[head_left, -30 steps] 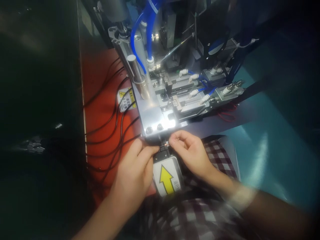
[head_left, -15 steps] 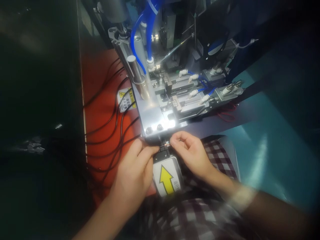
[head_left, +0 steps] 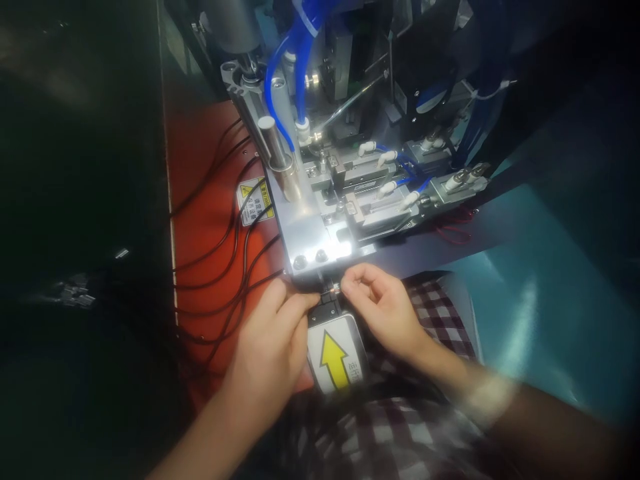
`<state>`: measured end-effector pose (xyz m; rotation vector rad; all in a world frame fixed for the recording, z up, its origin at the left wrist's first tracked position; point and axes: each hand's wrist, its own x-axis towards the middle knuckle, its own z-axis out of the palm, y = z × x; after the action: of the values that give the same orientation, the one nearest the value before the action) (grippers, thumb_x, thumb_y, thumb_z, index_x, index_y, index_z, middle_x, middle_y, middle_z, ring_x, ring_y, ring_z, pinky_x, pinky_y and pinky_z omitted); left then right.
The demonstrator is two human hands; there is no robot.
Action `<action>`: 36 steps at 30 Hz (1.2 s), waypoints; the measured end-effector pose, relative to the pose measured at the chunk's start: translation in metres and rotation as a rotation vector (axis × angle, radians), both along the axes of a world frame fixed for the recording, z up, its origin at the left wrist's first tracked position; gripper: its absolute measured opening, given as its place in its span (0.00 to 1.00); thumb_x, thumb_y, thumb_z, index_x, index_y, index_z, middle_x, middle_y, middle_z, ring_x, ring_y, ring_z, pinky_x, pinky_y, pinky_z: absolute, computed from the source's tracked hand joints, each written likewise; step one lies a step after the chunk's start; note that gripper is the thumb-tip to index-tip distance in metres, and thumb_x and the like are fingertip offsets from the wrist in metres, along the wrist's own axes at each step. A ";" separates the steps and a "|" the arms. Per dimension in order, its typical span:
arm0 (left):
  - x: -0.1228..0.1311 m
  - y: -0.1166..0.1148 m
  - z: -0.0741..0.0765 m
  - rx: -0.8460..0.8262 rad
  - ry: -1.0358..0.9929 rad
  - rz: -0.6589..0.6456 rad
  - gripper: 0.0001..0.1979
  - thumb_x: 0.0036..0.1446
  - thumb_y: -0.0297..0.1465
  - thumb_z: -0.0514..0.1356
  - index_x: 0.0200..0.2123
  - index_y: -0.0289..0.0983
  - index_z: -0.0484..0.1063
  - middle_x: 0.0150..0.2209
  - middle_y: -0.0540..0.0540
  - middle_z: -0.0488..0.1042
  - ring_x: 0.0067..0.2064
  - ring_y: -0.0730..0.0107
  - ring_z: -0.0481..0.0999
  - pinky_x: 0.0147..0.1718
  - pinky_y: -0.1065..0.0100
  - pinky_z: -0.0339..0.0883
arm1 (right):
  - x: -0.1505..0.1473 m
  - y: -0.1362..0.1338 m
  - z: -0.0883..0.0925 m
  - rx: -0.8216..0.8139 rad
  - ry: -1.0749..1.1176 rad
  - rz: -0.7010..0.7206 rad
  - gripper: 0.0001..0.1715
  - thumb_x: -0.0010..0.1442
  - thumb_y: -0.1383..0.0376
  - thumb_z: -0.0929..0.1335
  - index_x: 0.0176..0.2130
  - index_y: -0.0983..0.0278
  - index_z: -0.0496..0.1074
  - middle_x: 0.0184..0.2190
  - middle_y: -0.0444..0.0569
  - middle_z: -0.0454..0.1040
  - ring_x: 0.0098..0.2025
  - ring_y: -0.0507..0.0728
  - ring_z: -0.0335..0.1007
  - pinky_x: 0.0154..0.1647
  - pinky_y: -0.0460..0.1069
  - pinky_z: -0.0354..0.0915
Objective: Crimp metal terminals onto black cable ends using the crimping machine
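My left hand (head_left: 275,327) is closed at the left side of a narrow black fixture (head_left: 325,310), thumb and fingers pressed together. Opposite it, my right hand (head_left: 383,307) pinches at the end of a small shiny metal piece (head_left: 335,289), which lies across the fixture. What sits between the left fingertips is hidden. Just beyond both hands is the bright metal block (head_left: 313,243) of the machine. Below the fixture, a white plate (head_left: 317,373) carries a yellow arrow (head_left: 333,357).
Pneumatic cylinders (head_left: 383,217) with white fittings stand behind, fed by blue hoses (head_left: 303,80). Black cables (head_left: 240,247) cross the red-orange base (head_left: 200,233) beside a warning label (head_left: 255,200). Small shiny pieces (head_left: 75,293) lie in the dark area at left.
The view has shifted slightly. Both hands keep nearly the same pose at the fixture, and the small metal piece stays between them.
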<state>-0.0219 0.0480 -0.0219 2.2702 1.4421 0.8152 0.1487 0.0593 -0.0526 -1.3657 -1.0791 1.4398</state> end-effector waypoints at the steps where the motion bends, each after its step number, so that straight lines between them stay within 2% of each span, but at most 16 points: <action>1: 0.000 0.000 0.000 0.001 -0.001 0.001 0.12 0.58 0.15 0.55 0.38 0.31 0.75 0.35 0.48 0.68 0.34 0.79 0.69 0.34 0.80 0.65 | 0.000 0.000 0.000 0.001 -0.008 -0.002 0.08 0.59 0.63 0.67 0.30 0.64 0.67 0.26 0.44 0.67 0.26 0.50 0.61 0.25 0.46 0.58; 12: 0.000 0.002 -0.001 0.014 -0.014 -0.014 0.12 0.58 0.15 0.54 0.39 0.31 0.75 0.36 0.47 0.69 0.36 0.77 0.70 0.36 0.79 0.66 | -0.004 0.002 0.003 -0.058 -0.079 -0.011 0.09 0.58 0.62 0.67 0.30 0.65 0.67 0.25 0.43 0.66 0.25 0.50 0.61 0.25 0.46 0.58; 17: 0.000 0.002 -0.002 0.021 -0.005 -0.018 0.12 0.58 0.15 0.55 0.39 0.30 0.75 0.36 0.47 0.69 0.36 0.78 0.70 0.36 0.80 0.65 | 0.001 0.008 0.011 -0.226 -0.046 0.071 0.10 0.59 0.63 0.66 0.28 0.65 0.68 0.23 0.42 0.66 0.23 0.50 0.61 0.23 0.45 0.58; 19: 0.000 0.001 -0.003 0.025 -0.008 -0.018 0.12 0.58 0.15 0.55 0.39 0.30 0.75 0.36 0.47 0.69 0.35 0.78 0.70 0.36 0.80 0.65 | 0.005 0.009 0.012 -0.178 -0.104 0.103 0.09 0.60 0.63 0.66 0.29 0.65 0.69 0.23 0.42 0.68 0.24 0.50 0.61 0.25 0.46 0.59; 23: 0.000 0.001 -0.003 0.030 -0.022 -0.021 0.12 0.57 0.14 0.55 0.38 0.29 0.75 0.35 0.47 0.69 0.35 0.78 0.70 0.36 0.81 0.65 | 0.008 0.007 0.011 0.115 -0.289 0.083 0.07 0.61 0.64 0.66 0.33 0.64 0.72 0.27 0.44 0.70 0.28 0.51 0.64 0.30 0.47 0.61; 28: 0.000 0.002 -0.003 0.016 -0.030 -0.017 0.11 0.58 0.15 0.55 0.38 0.30 0.75 0.35 0.47 0.69 0.35 0.78 0.69 0.36 0.80 0.65 | 0.001 0.006 0.007 0.102 -0.254 0.053 0.08 0.57 0.61 0.70 0.31 0.64 0.73 0.18 0.38 0.59 0.21 0.49 0.55 0.23 0.46 0.54; 31: 0.000 0.002 -0.003 0.016 -0.024 -0.022 0.11 0.57 0.15 0.55 0.38 0.30 0.75 0.35 0.47 0.69 0.35 0.78 0.69 0.36 0.79 0.65 | -0.001 0.007 0.005 0.150 -0.261 0.031 0.06 0.56 0.64 0.71 0.29 0.64 0.73 0.18 0.38 0.59 0.21 0.49 0.54 0.23 0.46 0.53; 36: 0.000 0.002 -0.003 0.023 -0.018 -0.015 0.11 0.58 0.15 0.55 0.38 0.30 0.75 0.35 0.47 0.69 0.35 0.77 0.70 0.35 0.79 0.66 | -0.001 0.006 0.001 0.136 -0.219 0.062 0.07 0.58 0.64 0.68 0.29 0.64 0.69 0.19 0.38 0.60 0.21 0.49 0.54 0.23 0.45 0.54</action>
<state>-0.0222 0.0499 -0.0252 2.2815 1.4133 0.8503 0.1479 0.0654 -0.0513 -1.4258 -1.3455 1.2568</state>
